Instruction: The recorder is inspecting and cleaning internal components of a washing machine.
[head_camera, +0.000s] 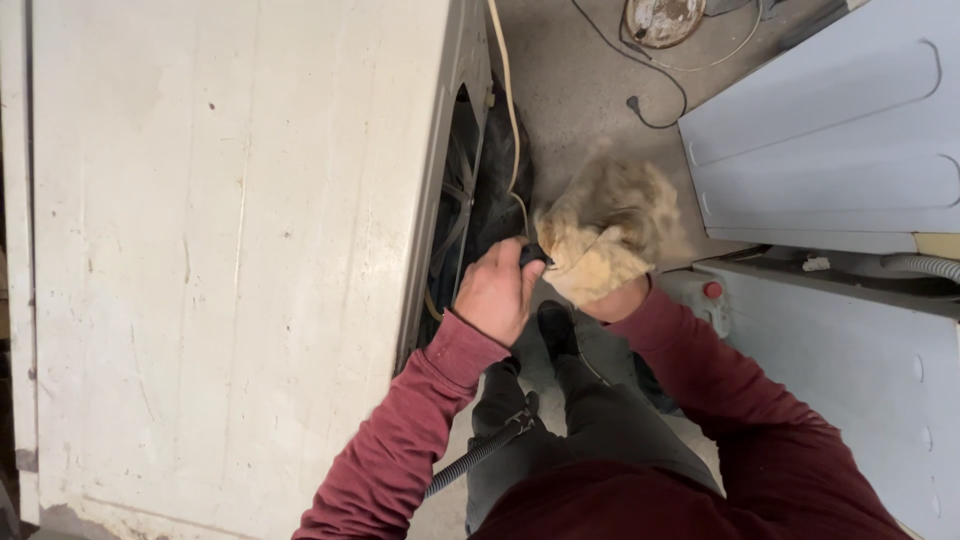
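Note:
My left hand (497, 292) is closed around a small black part (534, 255) at the end of a cream cable (507, 100), right at the open back of a dirty white appliance (230, 250). My right hand (618, 296) is mostly hidden under a crumpled yellowish rag (610, 232) that it grips and presses against the black part. Both arms wear dark red sleeves. The rag is blurred at its upper edge.
A grey ribbed hose (480, 452) runs under my left forearm, over my dark trousers and black shoe (556, 328). A pale grey appliance panel (840, 140) lies at the right, another white casing (850, 350) below it. Black wire (650, 70) crosses the concrete floor.

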